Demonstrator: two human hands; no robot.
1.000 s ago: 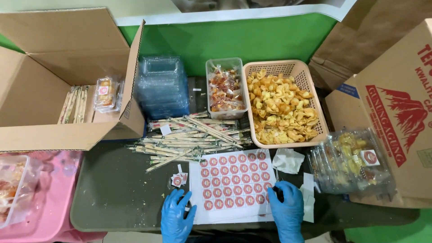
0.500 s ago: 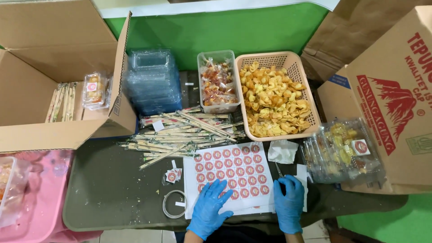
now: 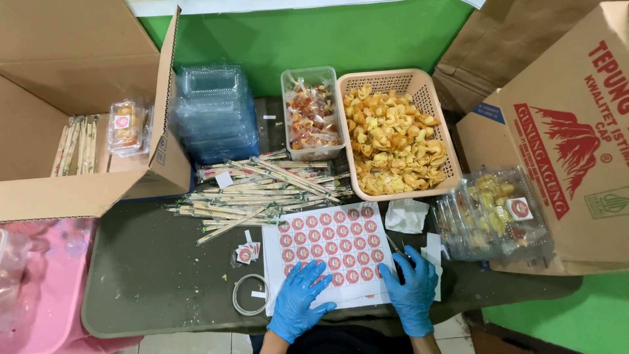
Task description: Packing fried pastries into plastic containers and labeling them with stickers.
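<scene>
The white paper sheet of round red stickers [image 3: 327, 244] looks glossy; the peach plastic lattice basket [image 3: 452, 172] is matt.

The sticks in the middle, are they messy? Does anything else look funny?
Yes. The wrapped sticks lie in a loose, crisscrossed heap, some poking out sideways. A few cut stickers sit loose beside the sticker sheet, and a crumpled tissue lies by the basket.

A beige basket [image 3: 443, 141] of fried crackers stood beside a clear tub [image 3: 288, 77] of wrapped snacks. Stacked clear clamshell boxes [image 3: 215, 115] sat left of it, wrapped chopsticks [image 3: 262, 196] lay piled in front, and an open cardboard box [image 3: 78, 78] stood farthest left.
</scene>
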